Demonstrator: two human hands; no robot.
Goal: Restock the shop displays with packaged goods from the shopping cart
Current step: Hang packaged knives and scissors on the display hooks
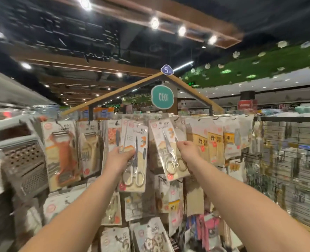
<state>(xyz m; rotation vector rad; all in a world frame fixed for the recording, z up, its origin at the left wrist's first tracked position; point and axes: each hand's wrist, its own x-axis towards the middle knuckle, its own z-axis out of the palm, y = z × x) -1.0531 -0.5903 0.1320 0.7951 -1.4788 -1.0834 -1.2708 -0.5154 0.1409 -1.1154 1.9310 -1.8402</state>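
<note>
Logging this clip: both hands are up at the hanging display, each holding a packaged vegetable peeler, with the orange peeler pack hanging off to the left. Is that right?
Not quite. The head view shows the left hand and right hand each holding a scissors pack, one on the left and one tilted on the right, not peelers. The orange peeler pack does hang to the left on the display.

"CEO" on teal hanging sign (162, 97), "5.9" on blue tag (167, 70) (roof peak), "Scissors" on scissors packs (133, 155)
</note>
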